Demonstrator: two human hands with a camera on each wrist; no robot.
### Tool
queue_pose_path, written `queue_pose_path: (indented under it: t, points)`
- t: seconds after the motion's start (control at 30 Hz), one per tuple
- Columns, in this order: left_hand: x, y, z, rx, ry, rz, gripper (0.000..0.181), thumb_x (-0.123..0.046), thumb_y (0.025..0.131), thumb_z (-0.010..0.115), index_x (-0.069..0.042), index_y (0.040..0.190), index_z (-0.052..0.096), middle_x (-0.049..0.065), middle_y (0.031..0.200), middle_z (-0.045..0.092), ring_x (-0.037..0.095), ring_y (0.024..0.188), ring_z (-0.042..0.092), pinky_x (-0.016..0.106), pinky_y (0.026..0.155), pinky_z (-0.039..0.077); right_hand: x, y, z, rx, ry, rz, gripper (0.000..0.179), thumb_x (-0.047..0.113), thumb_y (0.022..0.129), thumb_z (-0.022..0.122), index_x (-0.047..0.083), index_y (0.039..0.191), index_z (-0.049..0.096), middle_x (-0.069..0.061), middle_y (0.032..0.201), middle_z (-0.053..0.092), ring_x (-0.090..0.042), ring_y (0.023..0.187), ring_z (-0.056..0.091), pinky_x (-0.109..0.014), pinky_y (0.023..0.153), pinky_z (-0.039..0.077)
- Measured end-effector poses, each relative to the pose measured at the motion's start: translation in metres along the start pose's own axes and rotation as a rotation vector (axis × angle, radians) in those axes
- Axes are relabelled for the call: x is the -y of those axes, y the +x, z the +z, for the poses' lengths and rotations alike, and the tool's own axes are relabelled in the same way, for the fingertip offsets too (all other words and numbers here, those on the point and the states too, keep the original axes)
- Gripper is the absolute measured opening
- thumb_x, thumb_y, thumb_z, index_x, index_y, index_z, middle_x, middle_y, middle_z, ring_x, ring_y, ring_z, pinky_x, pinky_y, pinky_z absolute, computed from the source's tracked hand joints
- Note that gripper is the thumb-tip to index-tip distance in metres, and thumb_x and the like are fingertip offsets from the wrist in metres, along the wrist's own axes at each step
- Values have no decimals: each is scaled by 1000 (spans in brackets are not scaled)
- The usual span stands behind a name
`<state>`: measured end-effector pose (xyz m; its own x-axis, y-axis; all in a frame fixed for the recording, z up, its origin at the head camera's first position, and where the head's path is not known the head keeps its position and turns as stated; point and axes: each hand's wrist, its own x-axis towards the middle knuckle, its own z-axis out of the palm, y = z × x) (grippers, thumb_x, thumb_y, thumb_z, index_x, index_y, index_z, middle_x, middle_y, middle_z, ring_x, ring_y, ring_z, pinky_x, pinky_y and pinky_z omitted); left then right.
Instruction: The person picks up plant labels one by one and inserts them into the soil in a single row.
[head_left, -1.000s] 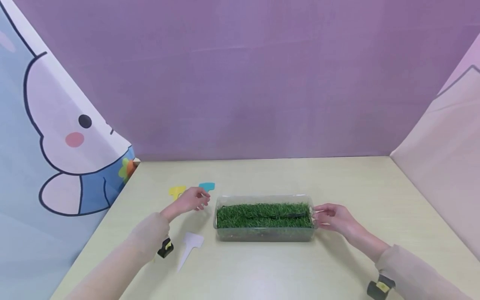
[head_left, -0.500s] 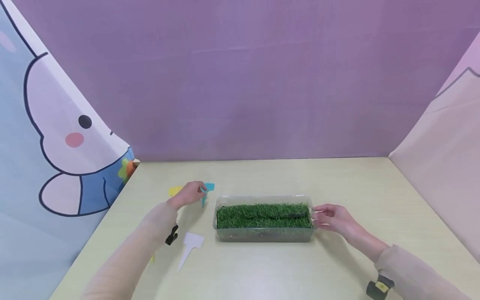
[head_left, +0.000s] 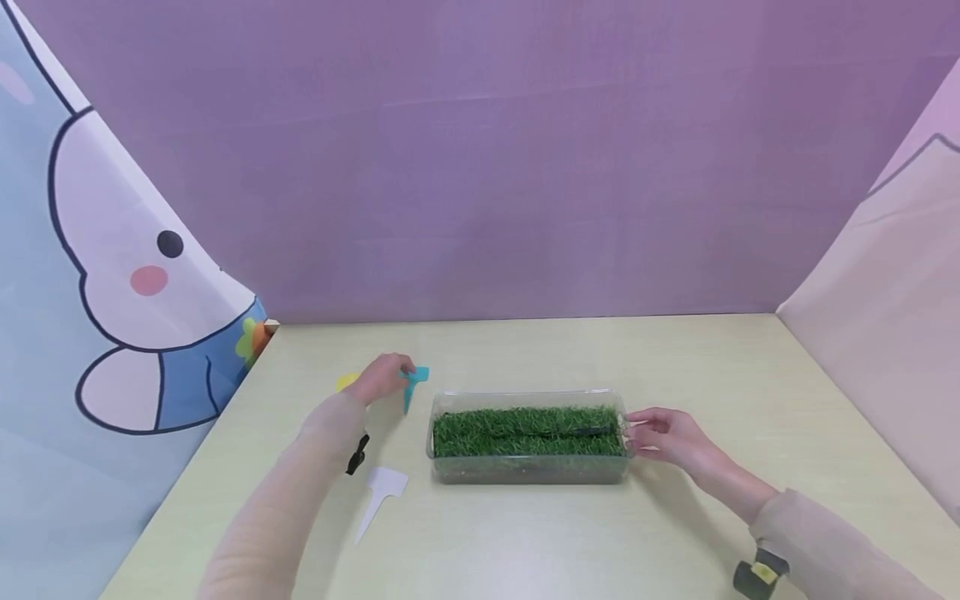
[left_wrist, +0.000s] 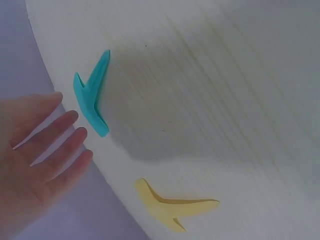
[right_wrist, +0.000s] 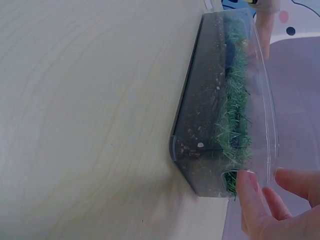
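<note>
In the head view my left hand (head_left: 384, 377) reaches over the left side of the table. Its fingers are loosely extended beside a blue T-shaped plant label (head_left: 414, 379). In the left wrist view the fingertips are apart from that label (left_wrist: 92, 97), and a yellow plant label (left_wrist: 167, 205) lies farther down. My right hand (head_left: 671, 437) touches the right end of a clear plastic planter box (head_left: 528, 472) with green artificial grass (head_left: 525, 421). The right wrist view places one fingertip (right_wrist: 246, 180) by the cutout in the box's end wall.
A white plant label (head_left: 382, 492) lies left of the box, near my left forearm. Part of the yellow label (head_left: 347, 381) shows behind my left hand. A purple cloth (head_left: 525, 167) stands along the table's (head_left: 712, 358) back edge, with printed cloths at both sides.
My left hand has moved away from me, beside the blue label, whose stem now points toward the table's front. My right hand and the box have stayed put.
</note>
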<state>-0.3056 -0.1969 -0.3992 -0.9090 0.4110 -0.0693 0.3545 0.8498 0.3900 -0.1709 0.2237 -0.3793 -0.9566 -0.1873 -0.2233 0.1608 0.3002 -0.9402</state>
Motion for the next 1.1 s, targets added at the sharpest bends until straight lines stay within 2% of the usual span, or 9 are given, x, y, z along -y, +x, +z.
queue_pose_path:
  t: [0.33,0.53,0.6,0.7,0.8,0.87,0.93,1.03,1.1]
  points:
    - [7,11,1,61,-36,-50,34,4,81,57,8,114,53,24,116,52,39,111,44,45,92,37,-1,1,0,-5,-11,-2,40,1,85,51,-19,117,39,-25,98,59,-23,85,62,-32,76,50]
    - [11,18,4,132,-22,-85,46,2,80,58,7,124,44,26,125,43,40,117,38,46,94,34,-3,1,-1,-8,1,7,40,1,85,52,-19,118,39,-22,97,60,-19,83,62,-32,76,50]
    - [18,25,7,160,-45,-106,50,1,78,59,7,125,43,27,127,42,41,118,36,48,95,33,-3,1,-1,-7,6,9,41,1,85,52,-19,118,39,-21,97,60,-20,83,62,-33,77,50]
    - [40,42,22,180,-36,-97,54,-3,78,61,3,128,41,24,129,41,39,119,36,48,95,32,-3,0,-1,-4,6,10,41,1,85,52,-19,118,39,-22,97,60,-20,84,61,-33,77,50]
    - [98,73,56,129,5,9,57,-14,77,67,-4,128,44,21,126,45,35,115,41,43,91,37,-3,0,-1,1,3,9,40,1,85,51,-19,118,39,-23,98,60,-21,85,61,-33,77,50]
    - [108,81,63,129,31,15,61,-18,75,70,-6,128,44,19,126,46,33,115,42,41,91,38,-3,0,0,5,0,7,40,0,85,51,-19,118,38,-23,98,60,-22,85,61,-33,77,50]
    - [103,81,60,127,13,-9,62,-17,72,73,-2,126,45,22,124,47,36,113,43,43,90,39,-3,0,0,6,-1,5,40,1,85,51,-19,118,38,-24,99,59,-22,85,61,-33,78,49]
    - [48,54,30,162,-11,-104,61,-7,72,71,6,125,44,26,124,44,40,115,39,47,93,36,-3,0,-1,8,-2,1,41,1,85,51,-18,119,38,-24,99,59,-23,86,61,-33,78,49]
    - [27,38,18,148,-9,-99,56,-3,74,67,10,123,43,28,122,43,42,113,39,47,93,35,-3,1,-1,8,4,1,41,1,85,52,-18,119,38,-23,98,59,-23,86,61,-33,78,49]
